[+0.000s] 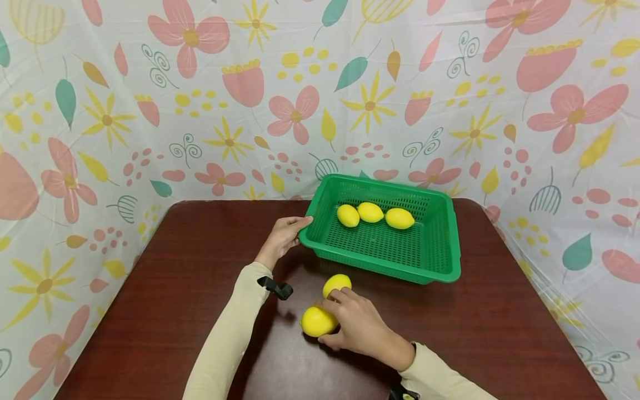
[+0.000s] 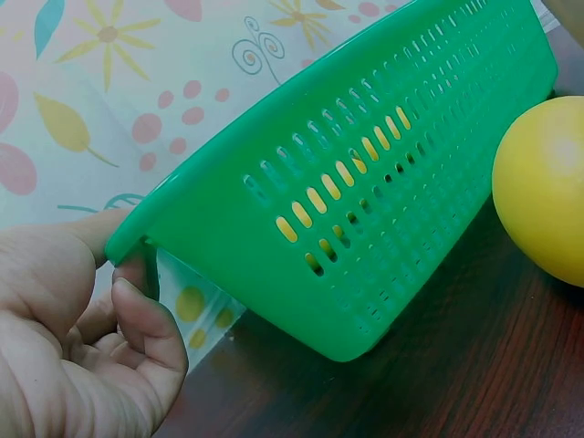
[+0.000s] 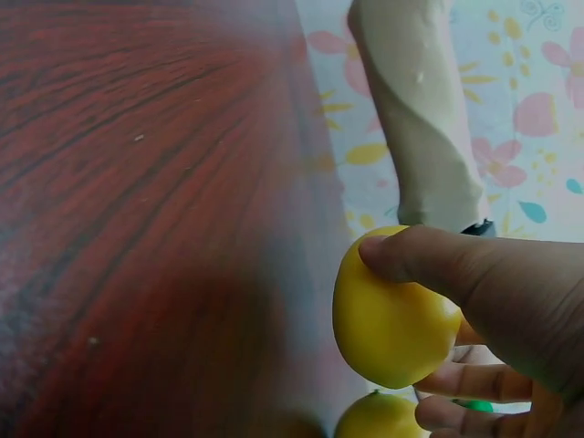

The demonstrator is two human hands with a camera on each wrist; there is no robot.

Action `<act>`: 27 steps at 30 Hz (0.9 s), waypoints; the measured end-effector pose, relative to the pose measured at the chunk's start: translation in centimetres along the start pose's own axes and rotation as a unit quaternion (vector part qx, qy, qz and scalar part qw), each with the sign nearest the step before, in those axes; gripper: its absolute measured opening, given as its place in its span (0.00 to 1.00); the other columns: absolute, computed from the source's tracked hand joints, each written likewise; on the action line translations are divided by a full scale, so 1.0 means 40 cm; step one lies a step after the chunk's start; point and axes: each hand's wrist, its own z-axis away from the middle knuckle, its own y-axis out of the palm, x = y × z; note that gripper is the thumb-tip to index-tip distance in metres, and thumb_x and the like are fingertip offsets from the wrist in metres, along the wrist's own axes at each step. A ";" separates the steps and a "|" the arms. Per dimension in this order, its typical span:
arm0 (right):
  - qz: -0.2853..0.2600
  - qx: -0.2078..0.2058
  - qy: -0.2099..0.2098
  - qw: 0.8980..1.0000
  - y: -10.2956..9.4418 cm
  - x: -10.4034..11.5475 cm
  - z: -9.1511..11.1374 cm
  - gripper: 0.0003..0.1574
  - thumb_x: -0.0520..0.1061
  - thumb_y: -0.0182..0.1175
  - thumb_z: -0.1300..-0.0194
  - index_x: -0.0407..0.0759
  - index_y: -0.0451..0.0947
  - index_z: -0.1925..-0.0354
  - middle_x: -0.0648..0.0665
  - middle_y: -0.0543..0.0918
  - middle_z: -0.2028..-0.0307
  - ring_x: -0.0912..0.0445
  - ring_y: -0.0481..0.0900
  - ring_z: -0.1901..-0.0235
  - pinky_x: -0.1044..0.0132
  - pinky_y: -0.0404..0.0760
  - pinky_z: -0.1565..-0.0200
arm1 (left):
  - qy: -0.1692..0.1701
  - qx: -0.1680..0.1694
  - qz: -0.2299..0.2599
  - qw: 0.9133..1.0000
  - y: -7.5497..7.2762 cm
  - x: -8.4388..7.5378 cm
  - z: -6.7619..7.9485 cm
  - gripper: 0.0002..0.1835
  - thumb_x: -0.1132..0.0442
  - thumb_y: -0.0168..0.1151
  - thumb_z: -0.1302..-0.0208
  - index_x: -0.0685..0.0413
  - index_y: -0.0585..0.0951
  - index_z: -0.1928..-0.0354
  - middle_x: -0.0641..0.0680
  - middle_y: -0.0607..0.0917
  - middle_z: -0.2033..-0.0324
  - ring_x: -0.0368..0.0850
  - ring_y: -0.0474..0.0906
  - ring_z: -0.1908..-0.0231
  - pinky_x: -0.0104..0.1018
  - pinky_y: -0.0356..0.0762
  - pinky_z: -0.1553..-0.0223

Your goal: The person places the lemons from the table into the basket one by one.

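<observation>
My left hand (image 1: 284,238) grips the left rim of a green plastic basket (image 1: 360,265), thumb over the rim and curled fingers beneath it in the left wrist view. Inside the basket, three yellow lemons (image 1: 370,212) lie in a row towards the back. In front of the basket my right hand (image 1: 361,326) holds a lemon (image 1: 316,321) low over the table. The right wrist view shows the thumb on one side of this lemon (image 3: 388,315) and fingers on the other. Another lemon (image 1: 337,284) lies just behind it, between the right hand and the basket.
A dark reddish-brown table (image 1: 165,289) carries everything. Directly behind its back edge hangs a white cloth (image 1: 310,72) with printed flowers and leaves, which also runs along both sides. Black bands (image 1: 276,288) are strapped on the wrists over cream sleeves.
</observation>
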 end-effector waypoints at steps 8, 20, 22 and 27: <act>-0.019 -0.021 0.009 1.000 -0.064 -0.003 -0.002 0.36 0.66 0.76 0.63 0.57 0.82 0.53 0.57 0.76 0.63 0.61 0.70 0.64 0.66 0.77 0.69 | 0.015 -0.025 -0.006 1.000 -0.001 0.026 -0.025 0.25 0.45 0.69 0.43 0.55 0.83 0.50 0.50 0.81 0.71 0.37 0.70 0.80 0.32 0.70 0.72; -0.002 -0.018 0.024 1.000 -0.206 -0.033 -0.020 0.38 0.69 0.74 0.61 0.58 0.82 0.51 0.59 0.77 0.63 0.63 0.71 0.63 0.68 0.75 0.67 | 0.008 -0.022 0.000 1.000 -0.001 0.028 -0.026 0.25 0.45 0.68 0.43 0.56 0.83 0.51 0.49 0.82 0.73 0.37 0.72 0.81 0.28 0.70 0.75; -0.003 -0.019 0.027 0.999 -0.231 -0.047 -0.028 0.37 0.69 0.74 0.60 0.59 0.82 0.51 0.59 0.78 0.62 0.62 0.72 0.62 0.67 0.75 0.66 | 0.002 -0.016 0.002 1.000 -0.002 0.025 -0.024 0.27 0.45 0.68 0.43 0.56 0.82 0.48 0.49 0.82 0.72 0.36 0.72 0.81 0.28 0.70 0.74; -0.014 -0.021 0.037 0.999 -0.288 -0.101 -0.046 0.38 0.70 0.73 0.58 0.57 0.82 0.50 0.56 0.80 0.61 0.59 0.75 0.62 0.65 0.74 0.67 | -0.004 -0.011 -0.004 1.000 -0.001 0.009 -0.010 0.25 0.47 0.66 0.40 0.57 0.81 0.47 0.51 0.82 0.70 0.37 0.73 0.81 0.31 0.70 0.73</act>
